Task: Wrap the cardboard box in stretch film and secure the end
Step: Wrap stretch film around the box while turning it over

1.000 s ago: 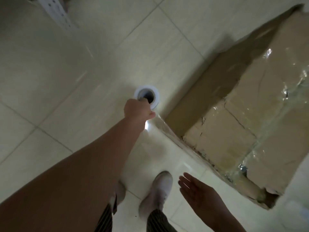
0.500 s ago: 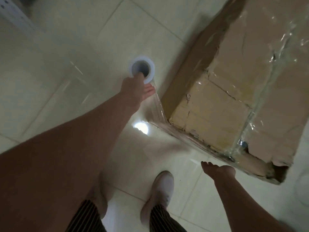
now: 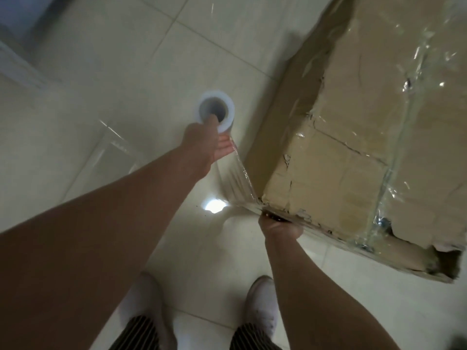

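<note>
- My left hand (image 3: 202, 142) grips the film roll (image 3: 230, 109), thumb inside its core.
- Film (image 3: 240, 178) stretches from it to the cardboard box (image 3: 353, 147) on the floor (image 3: 101, 72).
- My right hand (image 3: 280, 227) meets the box's near corner; its fingers are hidden, so the grip is unclear.

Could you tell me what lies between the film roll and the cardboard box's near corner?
In the head view, a taut sheet of stretch film runs from the film roll, held by the left hand, to the cardboard box.
</note>
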